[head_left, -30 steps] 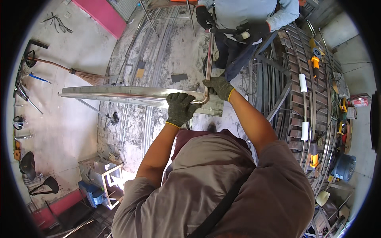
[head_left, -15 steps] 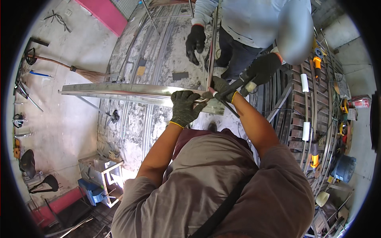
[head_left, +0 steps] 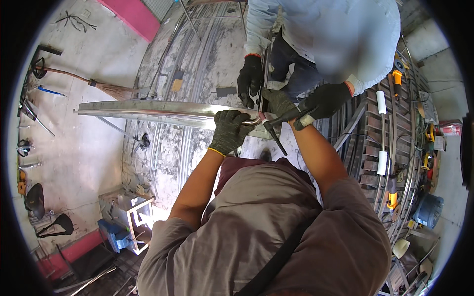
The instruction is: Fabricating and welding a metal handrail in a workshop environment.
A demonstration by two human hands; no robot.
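Note:
My left hand [head_left: 228,132], in a dark grey knit glove, is closed around the right end of a long shiny metal tube [head_left: 163,110]. My right hand [head_left: 279,102], gloved alike, is wrapped round a second metal tube [head_left: 266,69] that runs away from me and meets the first near its bent end. Facing me, a person in a light blue shirt holds a welding torch [head_left: 269,129] at this joint with a black-gloved hand [head_left: 327,101]. That person's other black glove [head_left: 250,81] is at the second tube beside my right hand. The torch partly covers the joint.
Dark slatted metal racking [head_left: 370,148] with long tubes stands on the right, bearing an orange angle grinder [head_left: 392,195] and another orange tool [head_left: 397,79]. A broom [head_left: 111,90] leans out at the left. A blue vise-like tool [head_left: 117,237] sits at the lower left.
The other person has leaned in; their free hand has come to the second tube by the joint. The torch has shifted and tilted. My hands stay nearly in place.

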